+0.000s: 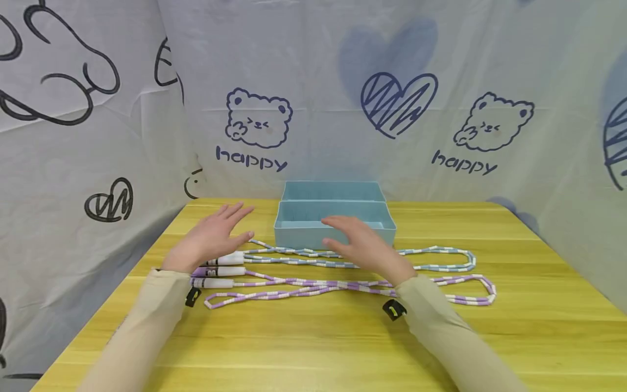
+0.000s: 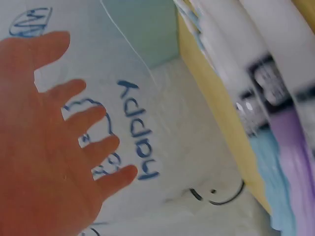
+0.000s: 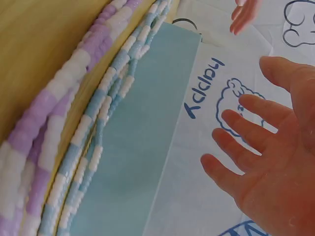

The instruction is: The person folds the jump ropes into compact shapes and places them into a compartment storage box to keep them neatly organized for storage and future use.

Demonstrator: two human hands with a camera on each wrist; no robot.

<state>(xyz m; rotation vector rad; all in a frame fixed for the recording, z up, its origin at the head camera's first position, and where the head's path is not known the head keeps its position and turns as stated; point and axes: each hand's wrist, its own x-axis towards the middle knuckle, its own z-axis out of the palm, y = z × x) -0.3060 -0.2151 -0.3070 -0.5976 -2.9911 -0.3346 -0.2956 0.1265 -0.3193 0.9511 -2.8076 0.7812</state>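
Note:
Two beaded jump ropes lie stretched across the table: a blue-and-white rope [image 1: 443, 267] at the back and a purple-and-white rope [image 1: 313, 282] nearer the front. At the left sit their white-ended handles [image 1: 234, 258], partly hidden by my wrist. My left hand [image 1: 208, 239] hovers over those handles with fingers spread and nothing in it. My right hand [image 1: 364, 247] is above the middle of the ropes, in front of the box, fingers extended; its bare palm shows in the right wrist view. A light blue box [image 1: 313, 238] stands behind the ropes with its lid [image 1: 335, 191] raised.
The wooden table [image 1: 294, 348] carries everything. A white cloth [image 1: 313, 136] printed with bears, hearts and "happy" hangs behind the table and along its sides. Black straps [image 1: 394, 310] are on both wrists, over beige sleeves [image 1: 450, 332].

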